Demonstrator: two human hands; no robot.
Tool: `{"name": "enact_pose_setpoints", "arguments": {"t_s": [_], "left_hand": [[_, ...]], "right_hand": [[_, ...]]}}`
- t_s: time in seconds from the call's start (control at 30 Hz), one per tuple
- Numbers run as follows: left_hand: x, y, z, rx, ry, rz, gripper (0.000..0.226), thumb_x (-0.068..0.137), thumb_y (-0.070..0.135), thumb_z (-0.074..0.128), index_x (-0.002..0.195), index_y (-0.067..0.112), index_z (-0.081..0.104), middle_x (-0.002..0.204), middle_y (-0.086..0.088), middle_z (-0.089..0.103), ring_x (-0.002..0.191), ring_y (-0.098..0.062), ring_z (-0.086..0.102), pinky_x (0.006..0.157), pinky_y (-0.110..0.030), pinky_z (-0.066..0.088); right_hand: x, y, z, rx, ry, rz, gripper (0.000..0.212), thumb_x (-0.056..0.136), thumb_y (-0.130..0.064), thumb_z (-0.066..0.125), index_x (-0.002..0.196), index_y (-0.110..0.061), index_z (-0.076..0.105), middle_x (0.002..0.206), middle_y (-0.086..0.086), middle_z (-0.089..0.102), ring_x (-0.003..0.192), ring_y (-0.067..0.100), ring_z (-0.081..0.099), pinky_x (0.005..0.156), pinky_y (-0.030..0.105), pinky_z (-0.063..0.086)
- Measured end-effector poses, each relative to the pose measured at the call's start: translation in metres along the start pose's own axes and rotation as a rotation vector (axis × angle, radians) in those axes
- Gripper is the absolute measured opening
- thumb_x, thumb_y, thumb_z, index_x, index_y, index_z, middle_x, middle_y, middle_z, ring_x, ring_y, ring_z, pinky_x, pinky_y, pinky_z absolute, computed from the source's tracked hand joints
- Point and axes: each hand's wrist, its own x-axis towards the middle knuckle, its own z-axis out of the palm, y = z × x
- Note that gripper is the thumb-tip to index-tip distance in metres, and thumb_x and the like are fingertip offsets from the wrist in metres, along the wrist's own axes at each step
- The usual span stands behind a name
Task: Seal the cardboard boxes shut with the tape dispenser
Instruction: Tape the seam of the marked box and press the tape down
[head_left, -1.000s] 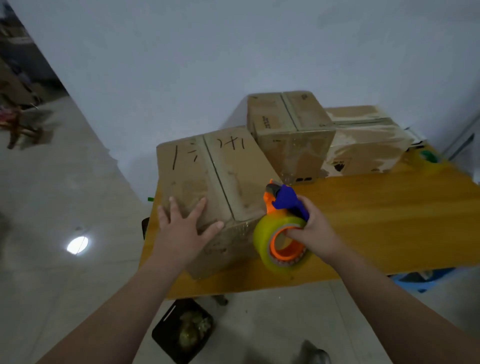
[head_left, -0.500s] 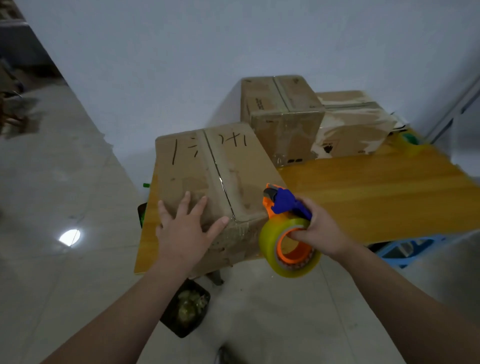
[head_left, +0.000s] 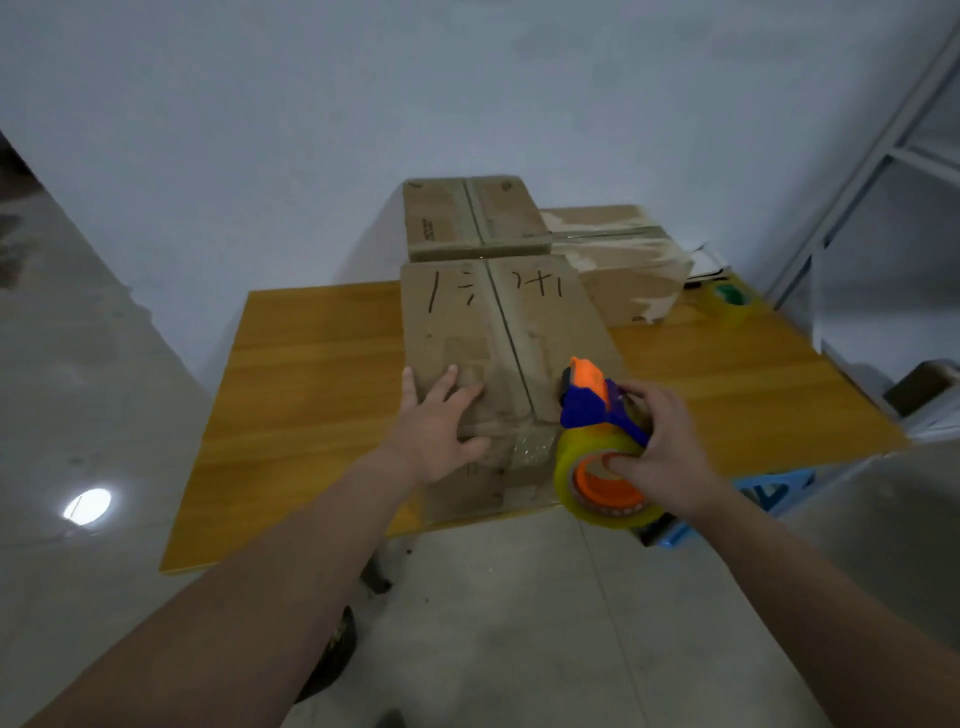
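Tape started on the marked box (head_left: 467, 322), top seam left to run.
A shiny strip seems stuck to its front face; both boxes behind it (head_left: 467, 218) look sealed. Your left hand (head_left: 436, 431) lies flat on its top, fingers spread; your right hand (head_left: 660, 447) grips the tape dispenser (head_left: 597, 447) at its front edge, just right of the seam.

The wooden table (head_left: 311, 374) stands on the grey floor (head_left: 519, 597), far edge toward the wall (head_left: 260, 156); three cardboard boxes rest on its top; the marked box (head_left: 467, 332) sits at the edge nearest me; the second box (head_left: 441, 218) stands close behind it; the third box (head_left: 634, 280) lies right of the second; a roll of tape (head_left: 730, 299) lies at the far right corner.
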Motion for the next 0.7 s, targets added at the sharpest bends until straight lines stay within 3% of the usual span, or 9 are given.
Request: {"name": "enact_pose_setpoints", "arguments": {"t_s": [0.1,0.2,0.27,0.33,0.4,0.5,0.57,0.7], "left_hand": [[0.015,0.011,0.002,0.061,0.033,-0.047,0.071,0.087,0.062,0.047,0.147,0.042,0.014,0.159,0.005,-0.005,0.141,-0.035,-0.020,0.113,-0.052,-0.007],[0.013,0.028,0.003,0.113,0.111,-0.116,0.068,0.088,0.055,0.051,0.147,0.036,0.023,0.159,-0.003,0.003,0.145,-0.028,-0.010,0.113,-0.049,-0.007],[0.005,0.042,-0.003,-0.104,0.231,-0.089,0.048,0.092,0.046,0.050,0.136,0.028,0.045,0.151,-0.005,0.032,0.143,-0.026,0.016,0.113,-0.039,0.013],[-0.008,0.057,-0.012,-0.538,0.282,-0.101,0.030,0.094,0.050,0.045,0.106,0.028,0.061,0.117,0.006,0.060,0.119,-0.018,0.052,0.097,-0.031,0.038],[-0.023,0.075,-0.023,-0.876,0.167,-0.189,0.055,0.082,0.074,0.038,0.095,0.027,0.065,0.093,0.008,0.069,0.086,-0.015,0.068,0.077,-0.030,0.052],[-0.033,0.086,-0.029,-1.009,0.000,-0.226,0.083,0.062,0.086,0.039,0.102,0.019,0.065,0.082,-0.001,0.073,0.069,-0.016,0.069,0.059,-0.023,0.052],[-0.038,0.085,-0.033,-1.059,-0.004,-0.186,0.070,0.072,0.074,0.049,0.102,0.013,0.065,0.076,-0.003,0.071,0.066,-0.014,0.066,0.059,-0.022,0.051],[-0.047,0.072,-0.038,-1.136,0.034,-0.146,0.035,0.089,0.041,0.059,0.097,0.008,0.063,0.068,-0.002,0.066,0.061,-0.011,0.062,0.056,-0.020,0.049]], "right_hand": [[0.004,0.005,-0.008,0.045,-0.029,-0.078,0.074,0.065,-0.004,0.082,0.113,-0.045,0.042,0.113,-0.015,0.051,0.099,-0.001,0.053,0.075,0.012,0.046],[0.007,0.014,-0.013,0.039,-0.072,-0.086,0.076,0.067,-0.006,0.080,0.120,-0.041,0.038,0.117,-0.010,0.052,0.104,0.004,0.056,0.078,0.019,0.050],[0.009,0.018,-0.014,0.036,-0.116,-0.095,0.078,0.068,-0.006,0.079,0.122,-0.042,0.035,0.120,-0.008,0.051,0.104,0.004,0.056,0.077,0.019,0.051],[0.011,0.016,-0.014,0.042,-0.154,-0.109,0.080,0.067,-0.009,0.079,0.120,-0.049,0.034,0.119,-0.013,0.052,0.103,0.002,0.057,0.077,0.021,0.053],[0.011,0.010,-0.011,0.043,-0.168,-0.136,0.085,0.065,-0.010,0.081,0.111,-0.063,0.032,0.115,-0.029,0.049,0.102,-0.004,0.055,0.078,0.021,0.053],[0.009,-0.001,-0.001,-0.007,-0.135,-0.191,0.085,0.062,-0.010,0.080,0.110,-0.061,0.033,0.112,-0.036,0.044,0.106,0.001,0.050,0.088,0.032,0.051],[0.008,-0.007,0.004,0.007,-0.114,-0.218,0.082,0.062,-0.012,0.079,0.116,-0.054,0.033,0.114,-0.029,0.046,0.107,0.007,0.051,0.088,0.040,0.051],[0.004,-0.017,0.009,0.027,-0.102,-0.223,0.079,0.060,-0.019,0.077,0.118,-0.052,0.033,0.115,-0.018,0.050,0.109,0.012,0.053,0.086,0.044,0.052]]}}
